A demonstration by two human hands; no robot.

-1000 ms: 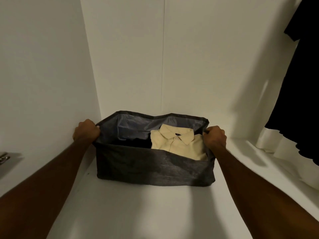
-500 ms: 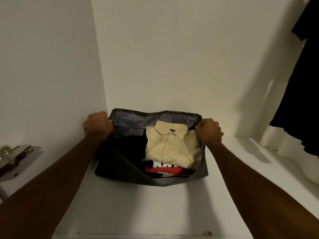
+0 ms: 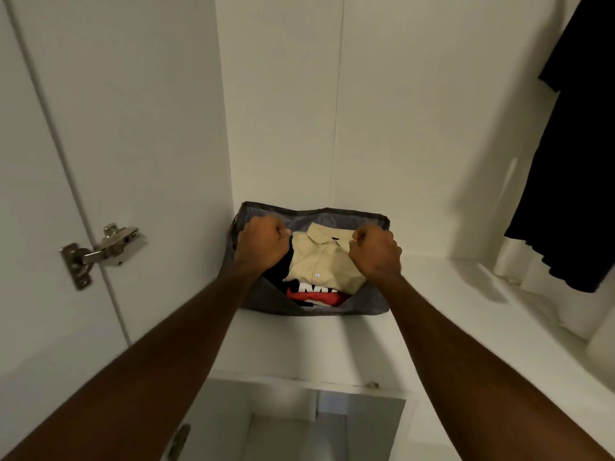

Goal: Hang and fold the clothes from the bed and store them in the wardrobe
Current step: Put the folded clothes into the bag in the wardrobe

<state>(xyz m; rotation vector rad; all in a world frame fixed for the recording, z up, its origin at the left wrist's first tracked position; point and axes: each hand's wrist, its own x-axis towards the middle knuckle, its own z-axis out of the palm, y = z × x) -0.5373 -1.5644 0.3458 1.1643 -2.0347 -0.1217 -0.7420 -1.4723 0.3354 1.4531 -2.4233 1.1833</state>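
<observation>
Position: dark grey fabric storage bin (image 3: 266,302) sits on the white wardrobe shelf (image 3: 299,347), pushed into the rear left corner, back edge against the rear panel, left side against the side wall.

Contents: folded beige collared shirt (image 3: 319,264) lies on top, collar toward the rear. Beneath it, a dark folded garment w/ red-and-white print (image 3: 312,294) shows at the front edge. More dark fabric fills the left half of the bin; item type can't be told.

Left hand (image 3: 263,242): arm extended, fist closed, knuckles up, over the left rear portion of the bin. Fingers curled tight at the bin's upper left rim; the rim fabric itself is hidden under the fist, so the grip can't be confirmed.

Right hand (image 3: 376,251): arm extended, fist closed, over the right rear portion of the bin, partly covering the beige shirt's right shoulder. Fingers curled near the right rim; what they hold, if anything, can't be told.

Both hands are inboard of the bin's side walls, w/ the shirt collar between them.

Surroundings: metal door hinge (image 3: 100,252) on the left wardrobe door. Dark hanging garment (image 3: 572,161) at right, well apart from the bin. Lower compartment opening visible below the shelf's front edge.
</observation>
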